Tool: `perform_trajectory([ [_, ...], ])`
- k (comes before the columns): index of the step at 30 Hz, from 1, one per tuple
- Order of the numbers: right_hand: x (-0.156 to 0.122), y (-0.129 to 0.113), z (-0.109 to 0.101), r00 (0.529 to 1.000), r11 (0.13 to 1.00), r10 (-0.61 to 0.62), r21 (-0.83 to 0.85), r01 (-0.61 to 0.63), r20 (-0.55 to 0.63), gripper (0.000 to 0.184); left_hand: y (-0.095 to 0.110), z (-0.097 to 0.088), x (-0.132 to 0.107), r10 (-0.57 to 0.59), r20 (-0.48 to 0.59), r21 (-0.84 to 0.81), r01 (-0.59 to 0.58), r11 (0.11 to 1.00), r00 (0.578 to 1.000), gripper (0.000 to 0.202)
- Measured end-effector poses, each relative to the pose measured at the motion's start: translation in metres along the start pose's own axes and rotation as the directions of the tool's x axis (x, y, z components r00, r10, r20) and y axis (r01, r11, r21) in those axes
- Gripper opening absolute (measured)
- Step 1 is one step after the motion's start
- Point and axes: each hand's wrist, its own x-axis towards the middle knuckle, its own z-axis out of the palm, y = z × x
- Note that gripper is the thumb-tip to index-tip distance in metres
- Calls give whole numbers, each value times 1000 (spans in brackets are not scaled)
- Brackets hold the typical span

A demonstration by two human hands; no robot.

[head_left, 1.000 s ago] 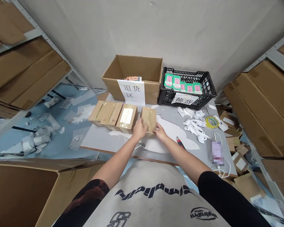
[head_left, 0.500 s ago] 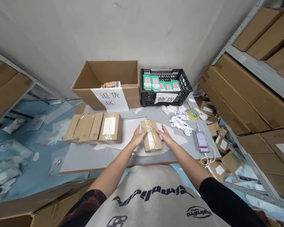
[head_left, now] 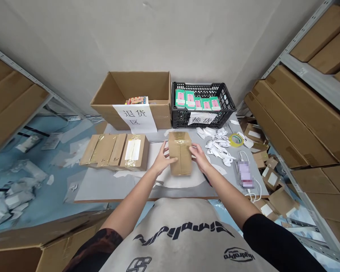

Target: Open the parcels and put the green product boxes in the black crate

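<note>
A small taped cardboard parcel [head_left: 180,153] stands on the grey table [head_left: 107,181] in front of me. My left hand [head_left: 162,160] grips its left side and my right hand [head_left: 200,156] grips its right side, fingers curled around the edges. To the left lie two more sealed parcels, a wider one [head_left: 104,150] and one with a white label [head_left: 134,152].
At the back stand an open carton [head_left: 136,99] with a paper sign and a black crate [head_left: 202,105] holding green-and-pink packs. Crumpled white paper [head_left: 217,145], a tape roll [head_left: 236,139] and a phone [head_left: 245,173] lie to the right. Shelves of cartons flank both sides.
The parcel was slid away from the row and toward me, then turned up so its taped seam faces me. Both hands stayed on its sides.
</note>
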Motion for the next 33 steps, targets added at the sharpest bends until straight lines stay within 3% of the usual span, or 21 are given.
perform_trajectory([
  [2,-4,-7,-2,1000,998,-25,54,25,0,46,10,-7,-3,-21,16,-37,22,999,1000,105],
  [4,-9,0,-2,1000,998,20,53,-20,-9,50,10,-8,-6,-129,14,-72,129,989,992,87],
  [6,-14,15,2,992,993,122,0,-122,-26,57,0,-4,-9,-240,-12,-43,239,970,971,84],
  [8,-17,30,8,982,981,188,-39,-189,-18,63,-12,3,-9,-280,-30,15,281,960,960,83],
  [10,-18,37,14,981,980,195,-40,-194,7,63,-21,8,-9,-262,-30,33,263,964,965,77],
  [13,-18,27,15,991,991,131,0,-131,26,55,-20,8,-11,-156,-37,-7,156,988,987,75],
  [16,-22,8,5,1000,996,-9,90,7,28,33,-12,-1,-18,22,0,-21,-22,1000,1000,92],
  [18,-27,4,-4,997,986,-80,150,78,8,28,-12,-9,-25,86,56,-42,-84,996,995,108],
  [20,-32,11,-12,998,985,-61,160,63,-17,33,-21,-13,-31,55,88,-86,-47,995,995,109],
  [23,-38,39,-16,993,991,110,83,-107,-30,40,-46,-10,-32,-167,74,-106,174,979,983,88],
  [26,-41,67,-11,977,977,214,0,-214,19,57,-71,1,-27,-323,-4,31,322,946,947,88],
  [29,-40,74,-3,968,973,228,14,-231,100,62,-78,6,-18,-330,0,66,329,942,944,88],
  [33,-33,56,2,973,975,221,21,-223,63,52,-61,3,-11,-215,61,30,214,976,975,75],
])
